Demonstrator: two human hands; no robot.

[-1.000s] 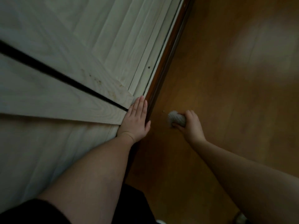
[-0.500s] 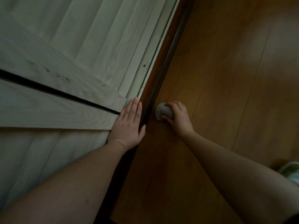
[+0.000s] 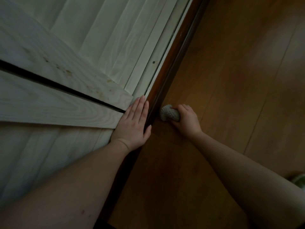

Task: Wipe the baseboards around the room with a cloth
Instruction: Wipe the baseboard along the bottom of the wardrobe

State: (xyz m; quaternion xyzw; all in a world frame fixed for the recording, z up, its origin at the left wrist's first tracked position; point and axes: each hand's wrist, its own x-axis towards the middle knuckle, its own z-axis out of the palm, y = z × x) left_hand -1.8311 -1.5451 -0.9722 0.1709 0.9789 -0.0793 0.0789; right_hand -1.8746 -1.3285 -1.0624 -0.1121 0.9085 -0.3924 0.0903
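A dark brown baseboard (image 3: 173,63) runs from the upper right down to the lower middle, between pale wooden panelling and the floor. My right hand (image 3: 188,119) grips a small bunched grey-white textured cloth (image 3: 169,114) and holds it against the foot of the baseboard. My left hand (image 3: 133,124) lies flat with straight fingers on the panelling, right at the baseboard's top edge, thumb over the brown strip.
The pale wood-grain panels (image 3: 66,80) fill the left side, with a dark gap between two overlapping boards. An orange-brown plank floor (image 3: 239,80) fills the right. A pale green-white object (image 3: 299,180) shows at the right edge, partly cut off.
My right hand has carried the cloth leftward from the open floor to the baseboard. My left hand stays flat on the panelling; the view has shifted slightly.
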